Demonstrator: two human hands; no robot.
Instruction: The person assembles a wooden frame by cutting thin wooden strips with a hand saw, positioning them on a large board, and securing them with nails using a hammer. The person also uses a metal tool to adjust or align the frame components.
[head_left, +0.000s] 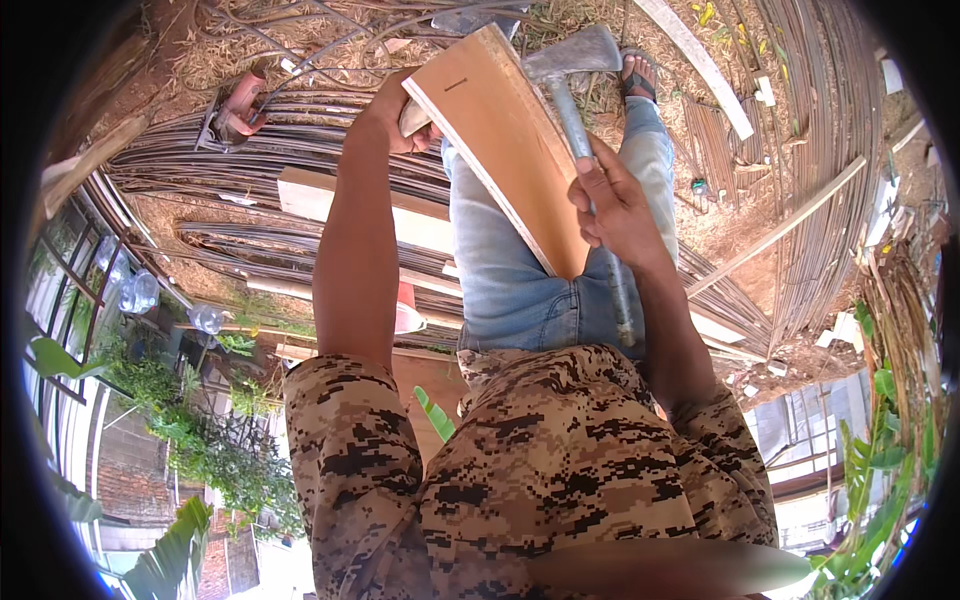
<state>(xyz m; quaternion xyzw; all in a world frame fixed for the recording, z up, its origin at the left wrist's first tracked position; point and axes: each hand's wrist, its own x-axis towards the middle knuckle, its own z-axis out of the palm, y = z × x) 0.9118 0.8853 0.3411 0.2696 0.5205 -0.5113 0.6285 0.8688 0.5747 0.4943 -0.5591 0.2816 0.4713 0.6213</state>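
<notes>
A long brown-faced wooden board [505, 150] with a pale edge slants across my lap between my thighs, its far end raised. My left hand [388, 118] is closed around a light wooden piece [414, 117] at the board's far left edge; whether that piece is joined to the board I cannot tell. In my right hand [618, 200] is a hatchet [575, 130], gripped midway along its worn bluish handle. Its metal head [575, 55] is up beside the board's far right edge. A short dark mark, perhaps a nail or staple, shows on the board's face.
Bundles of long thin rods [270, 165] cover the ground on both sides. A red power tool [238, 110] with a metal base plate lies at the far left. A pale plank [310, 195] rests beside my left arm. A thin wooden strip [790, 222] crosses the rods at right.
</notes>
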